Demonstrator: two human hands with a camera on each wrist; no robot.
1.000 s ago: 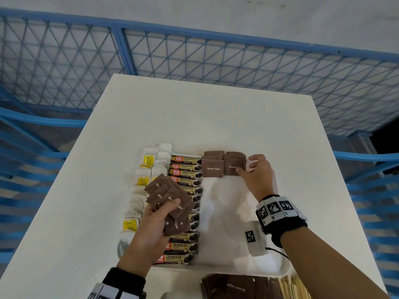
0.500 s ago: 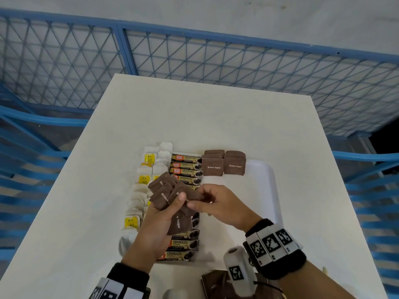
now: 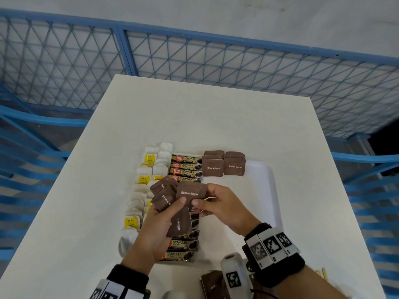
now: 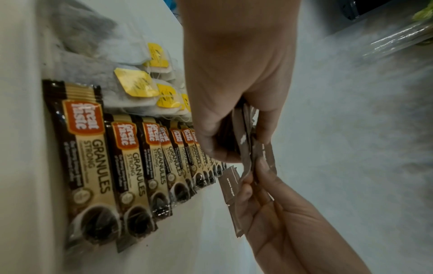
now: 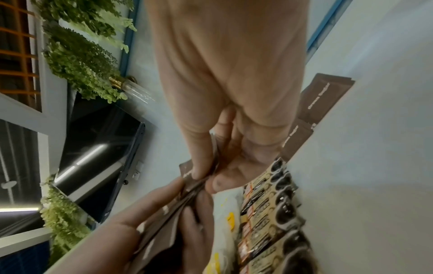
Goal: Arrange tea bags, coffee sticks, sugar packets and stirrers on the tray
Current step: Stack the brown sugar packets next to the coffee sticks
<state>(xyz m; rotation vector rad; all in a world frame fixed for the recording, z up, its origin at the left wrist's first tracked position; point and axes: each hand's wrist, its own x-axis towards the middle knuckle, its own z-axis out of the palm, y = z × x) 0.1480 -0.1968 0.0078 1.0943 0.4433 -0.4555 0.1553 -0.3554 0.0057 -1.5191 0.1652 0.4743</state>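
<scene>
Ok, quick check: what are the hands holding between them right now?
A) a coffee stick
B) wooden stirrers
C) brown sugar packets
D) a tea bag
C: the left hand grips a fan of brown sugar packets while the right hand pinches the top one, labelled Brown Sugar; the coffee sticks and tea bags lie in rows on the tray.

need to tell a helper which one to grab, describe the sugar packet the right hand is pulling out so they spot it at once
On the white tray, find the left hand gripping a fanned bunch of brown packets above the coffee sticks. The one meant is the packet pinched by the right hand: its "Brown Sugar" print reads level, the others' tilted.
</scene>
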